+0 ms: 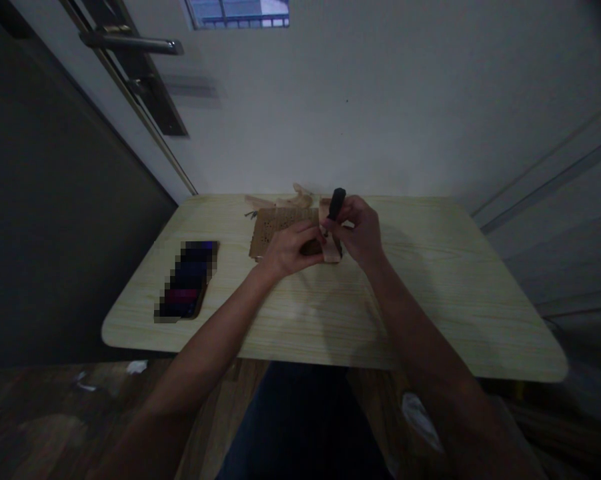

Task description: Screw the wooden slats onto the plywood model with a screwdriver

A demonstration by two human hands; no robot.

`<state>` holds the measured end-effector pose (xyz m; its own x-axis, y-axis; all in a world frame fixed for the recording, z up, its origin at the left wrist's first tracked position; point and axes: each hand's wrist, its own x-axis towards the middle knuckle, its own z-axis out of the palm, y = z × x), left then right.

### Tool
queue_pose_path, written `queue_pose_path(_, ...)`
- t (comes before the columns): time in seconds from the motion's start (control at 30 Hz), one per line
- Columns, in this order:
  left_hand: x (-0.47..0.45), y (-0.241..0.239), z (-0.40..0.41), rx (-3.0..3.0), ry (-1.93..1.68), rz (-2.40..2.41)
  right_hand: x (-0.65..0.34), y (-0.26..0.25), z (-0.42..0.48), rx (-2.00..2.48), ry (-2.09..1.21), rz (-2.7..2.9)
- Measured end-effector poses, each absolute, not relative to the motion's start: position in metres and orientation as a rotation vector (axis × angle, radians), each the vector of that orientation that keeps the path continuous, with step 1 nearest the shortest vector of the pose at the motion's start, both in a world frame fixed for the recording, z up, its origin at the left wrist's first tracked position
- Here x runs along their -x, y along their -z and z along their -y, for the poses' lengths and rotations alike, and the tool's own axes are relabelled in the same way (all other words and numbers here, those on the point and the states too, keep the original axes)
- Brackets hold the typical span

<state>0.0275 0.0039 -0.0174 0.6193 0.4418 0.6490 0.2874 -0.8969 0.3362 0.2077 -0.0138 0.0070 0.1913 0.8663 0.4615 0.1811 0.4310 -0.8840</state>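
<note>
My right hand (361,231) is closed around a black-handled tool (337,203), which points down at a small pale wooden piece (330,252). My left hand (291,248) rests beside it, its fingers curled onto that wooden piece and on the brown perforated wooden board (273,227) beneath. Both hands meet near the far middle of the light wooden table (430,300). The tool's tip is hidden behind my fingers.
More pale wooden pieces (290,198) lie behind the board by the wall, with small dark bits (251,215) to their left. A phone (187,281) lies on the table's left side. A door with a metal handle (135,44) stands at the upper left.
</note>
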Motion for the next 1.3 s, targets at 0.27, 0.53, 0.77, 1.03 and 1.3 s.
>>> queue_pose_path(0.27,-0.027,0.015,-0.002,-2.654,-1.111,-0.647,-0.208,-0.007,0.015,1.071,-0.64,1.335)
queue_pose_path(0.53,-0.026,0.015,-0.001,-2.669,-1.086,-0.683,-0.211,-0.006,0.014,0.971,-0.674,1.371)
queue_pose_path(0.77,-0.026,0.016,-0.003,-2.681,-1.125,-0.633,-0.21,-0.004,0.012,1.083,-0.606,1.348)
queue_pose_path(1.03,-0.026,0.017,-0.005,-2.679,-1.155,-0.589,-0.207,0.0,0.013,1.158,-0.509,1.316)
queue_pose_path(1.3,-0.027,0.017,-0.003,-2.673,-1.122,-0.655,-0.206,0.004,0.012,1.105,-0.538,1.283)
